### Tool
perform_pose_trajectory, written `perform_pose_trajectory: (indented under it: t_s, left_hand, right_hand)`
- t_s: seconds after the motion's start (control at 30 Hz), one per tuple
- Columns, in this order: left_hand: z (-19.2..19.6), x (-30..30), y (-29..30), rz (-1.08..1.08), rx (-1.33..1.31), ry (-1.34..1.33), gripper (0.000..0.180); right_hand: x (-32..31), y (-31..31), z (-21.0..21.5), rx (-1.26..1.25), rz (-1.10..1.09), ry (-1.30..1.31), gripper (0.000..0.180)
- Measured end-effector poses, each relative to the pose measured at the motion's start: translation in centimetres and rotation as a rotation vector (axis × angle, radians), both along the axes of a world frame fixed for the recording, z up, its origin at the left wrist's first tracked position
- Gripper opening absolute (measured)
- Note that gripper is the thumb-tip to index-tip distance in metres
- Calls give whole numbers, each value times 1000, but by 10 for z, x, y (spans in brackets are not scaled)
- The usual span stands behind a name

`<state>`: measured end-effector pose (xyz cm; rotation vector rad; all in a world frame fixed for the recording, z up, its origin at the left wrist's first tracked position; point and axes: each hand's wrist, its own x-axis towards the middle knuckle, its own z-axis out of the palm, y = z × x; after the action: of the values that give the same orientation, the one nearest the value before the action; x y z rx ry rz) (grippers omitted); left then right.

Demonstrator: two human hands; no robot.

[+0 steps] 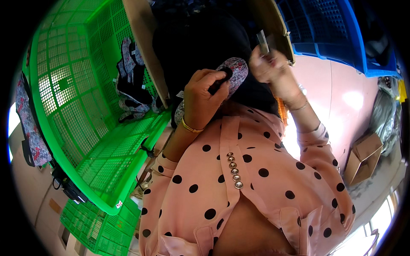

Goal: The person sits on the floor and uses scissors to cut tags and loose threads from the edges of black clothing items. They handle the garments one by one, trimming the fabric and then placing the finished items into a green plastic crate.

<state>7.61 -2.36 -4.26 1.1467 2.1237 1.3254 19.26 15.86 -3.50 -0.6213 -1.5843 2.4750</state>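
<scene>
My left hand [201, 94] is closed around a rounded, slipper-shaped fabric piece [239, 70] with a grey, red and white floral pattern and black parts. The piece lies above my lap, over dark cloth [200, 42]. Just to its right, my right hand [270, 68] is raised and slightly blurred. Its fingers are wrapped round a small tool with a flat silver metal blade [262, 41], which points up and away from me. The tool's handle is hidden in my fist, so its exact kind does not show.
A large green mesh crate [77, 141] at the left holds several similar floral and black pieces [130, 72]. Another floral piece [32, 123] hangs outside it. A blue crate [324, 30] stands at the far right, a cardboard box [363, 158] at the right, and a smaller green crate [100, 226] lower left.
</scene>
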Motion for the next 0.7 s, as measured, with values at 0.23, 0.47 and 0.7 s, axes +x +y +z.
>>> perform_pose_trajectory:
  t_s: [0.23,0.47,0.7]
  left_hand:
    - [2,-10,-2,-36,-25,-193,19]
    - [10,-34,-2,-128,-95,-595,33]
    - [30,-34,2,-185,-40,-1076,35]
  right_hand:
    - [20,14,-1,642,-250,-97,32]
    - [30,-22,8,1337,93,-220,39]
    - [11,-21,23,1623,104,-132,40]
